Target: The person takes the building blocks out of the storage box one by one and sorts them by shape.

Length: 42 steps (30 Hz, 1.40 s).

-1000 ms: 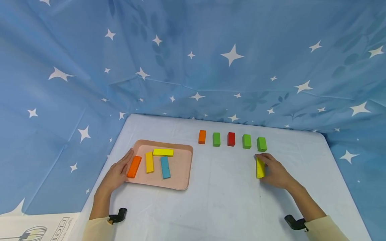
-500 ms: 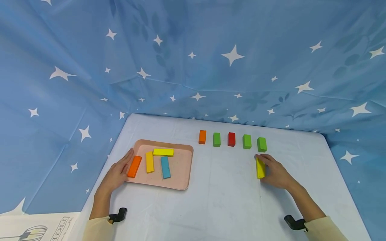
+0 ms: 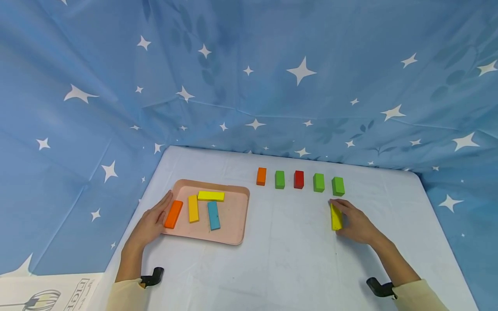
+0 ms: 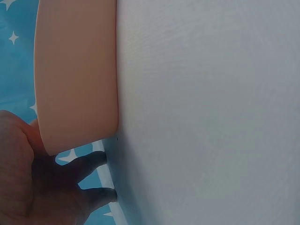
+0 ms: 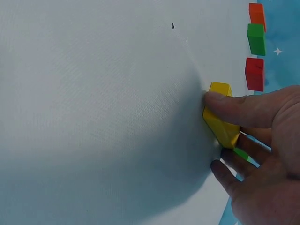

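Note:
My right hand [image 3: 355, 222] pinches a yellow block [image 3: 336, 217] between thumb and fingers, low over the white tabletop, just in front of the rightmost green block [image 3: 338, 186]. In the right wrist view the thumb lies across the near face of the yellow block [image 5: 222, 117], with fingertips behind it. At the left, my left hand [image 3: 148, 224] rests along the short side of a pink tray [image 3: 233, 235], its fingers extended. The left wrist view shows the tray's outer wall [image 4: 77, 75] beside that hand. Inside lie an orange block [image 3: 173, 214], a yellow-orange block [image 3: 193, 209], a yellow block [image 3: 211, 196] and a blue block [image 3: 213, 215].
Along the back of the table stands a spaced row: an orange block [image 3: 261, 176], a green block [image 3: 279, 179], a red block [image 3: 298, 179], another green block [image 3: 319, 182] and the rightmost one. A blue star-patterned cloth [image 3: 272, 95] hangs behind the table.

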Tool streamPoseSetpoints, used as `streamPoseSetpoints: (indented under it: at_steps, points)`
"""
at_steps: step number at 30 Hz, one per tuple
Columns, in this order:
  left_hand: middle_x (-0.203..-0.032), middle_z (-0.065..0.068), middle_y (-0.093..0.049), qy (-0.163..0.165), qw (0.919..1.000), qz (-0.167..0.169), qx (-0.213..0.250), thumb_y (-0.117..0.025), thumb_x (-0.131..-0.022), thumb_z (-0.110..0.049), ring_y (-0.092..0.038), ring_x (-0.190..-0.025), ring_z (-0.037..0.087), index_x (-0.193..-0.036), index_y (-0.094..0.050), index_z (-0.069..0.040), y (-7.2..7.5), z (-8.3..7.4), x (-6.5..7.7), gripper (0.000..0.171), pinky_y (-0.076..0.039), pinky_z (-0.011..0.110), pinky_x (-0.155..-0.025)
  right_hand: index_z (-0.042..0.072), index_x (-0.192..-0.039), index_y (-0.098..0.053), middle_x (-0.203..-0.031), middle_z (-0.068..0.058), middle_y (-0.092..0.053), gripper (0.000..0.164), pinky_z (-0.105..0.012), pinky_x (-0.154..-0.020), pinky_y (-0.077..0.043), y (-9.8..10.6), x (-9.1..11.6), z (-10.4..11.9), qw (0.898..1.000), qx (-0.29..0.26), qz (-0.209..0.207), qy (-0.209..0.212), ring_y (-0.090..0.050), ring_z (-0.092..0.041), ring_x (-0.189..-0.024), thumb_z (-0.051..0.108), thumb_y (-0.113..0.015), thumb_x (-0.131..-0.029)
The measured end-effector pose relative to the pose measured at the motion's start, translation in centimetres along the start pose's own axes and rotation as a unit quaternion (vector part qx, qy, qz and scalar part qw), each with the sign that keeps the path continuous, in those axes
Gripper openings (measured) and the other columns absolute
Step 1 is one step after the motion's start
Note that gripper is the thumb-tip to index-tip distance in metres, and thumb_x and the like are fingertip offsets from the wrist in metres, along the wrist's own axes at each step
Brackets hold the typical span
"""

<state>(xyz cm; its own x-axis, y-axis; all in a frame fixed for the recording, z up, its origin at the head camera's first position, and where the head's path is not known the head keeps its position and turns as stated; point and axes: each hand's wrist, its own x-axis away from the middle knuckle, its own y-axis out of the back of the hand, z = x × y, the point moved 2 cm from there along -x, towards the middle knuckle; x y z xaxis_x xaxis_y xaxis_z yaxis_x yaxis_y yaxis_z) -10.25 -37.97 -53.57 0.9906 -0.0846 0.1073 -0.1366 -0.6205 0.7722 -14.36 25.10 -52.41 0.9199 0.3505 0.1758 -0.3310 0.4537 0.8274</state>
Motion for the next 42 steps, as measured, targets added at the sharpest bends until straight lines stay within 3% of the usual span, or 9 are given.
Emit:
streamPoseSetpoints:
  at_steps: [9, 16, 20, 26, 33, 42]
  points:
    - [-0.175, 0.003, -0.020, -0.003, 1.0000, 0.004, -0.007, -0.046, -0.111, -0.012, -0.023, -0.159, 0.041, -0.167, -0.021, -0.020, 0.2, -0.2, -0.1, 0.062, -0.025, 0.066, -0.124, 0.001, -0.156, -0.042, -0.161, -0.029, -0.035, 0.096, -0.073, -0.111, -0.041, 0.7, 0.1, 1.8, 0.999, 0.033, -0.002, 0.012, -0.036, -0.054, -0.144, 0.003, -0.089, -0.073]
    - [-0.175, 0.003, -0.019, -0.002, 1.0000, 0.005, -0.008, -0.045, -0.111, -0.015, -0.022, -0.159, 0.041, -0.167, -0.021, -0.020, 0.5, -0.5, -0.3, 0.061, -0.024, 0.066, -0.124, 0.005, -0.145, -0.056, -0.153, -0.025, -0.047, 0.069, -0.071, -0.108, -0.046, 0.9, -1.0, 4.8, 0.999, -0.003, -0.035, 0.026, -0.044, -0.050, -0.141, 0.003, -0.083, -0.082]
    - [-0.175, 0.003, -0.018, 0.002, 0.9999, 0.008, -0.011, -0.045, -0.112, -0.014, -0.022, -0.159, 0.040, -0.167, -0.021, -0.020, 0.6, -0.6, -0.2, 0.061, -0.025, 0.065, -0.124, 0.005, -0.136, -0.063, -0.144, -0.020, -0.058, 0.053, -0.064, -0.105, -0.053, 0.2, -2.6, 6.3, 0.997, -0.034, -0.051, 0.050, -0.054, -0.043, -0.135, 0.001, -0.079, -0.086]
    - [-0.175, 0.004, -0.018, 0.004, 0.9999, 0.011, -0.008, -0.045, -0.111, -0.012, -0.022, -0.159, 0.041, -0.167, -0.021, -0.020, 0.7, -0.7, -0.2, 0.062, -0.024, 0.065, -0.124, 0.008, -0.130, -0.067, -0.134, -0.011, -0.067, 0.044, -0.058, -0.098, -0.059, -0.8, -5.8, 9.9, 0.990, -0.062, -0.060, 0.112, -0.063, -0.038, -0.124, -0.001, -0.078, -0.088]
    - [-0.175, 0.004, -0.019, 0.005, 0.9999, 0.008, -0.005, -0.045, -0.111, -0.011, -0.022, -0.159, 0.041, -0.167, -0.021, -0.019, 0.3, -0.5, -0.1, 0.061, -0.024, 0.065, -0.125, 0.008, -0.128, -0.068, -0.132, -0.007, -0.067, 0.039, -0.056, -0.102, -0.058, -2.7, -9.6, 14.6, 0.980, -0.092, -0.022, 0.173, -0.063, -0.037, -0.124, -0.001, -0.074, -0.091]
    - [-0.175, 0.004, -0.019, 0.007, 0.9999, 0.007, -0.006, -0.045, -0.110, -0.010, -0.023, -0.159, 0.042, -0.167, -0.021, -0.021, 0.3, -0.3, -0.2, 0.063, -0.025, 0.066, -0.124, 0.010, -0.129, -0.069, -0.130, -0.004, -0.068, 0.039, -0.051, -0.106, -0.057, -5.2, -13.0, 18.4, 0.974, -0.092, 0.011, 0.206, -0.064, -0.034, -0.124, -0.001, -0.072, -0.092]
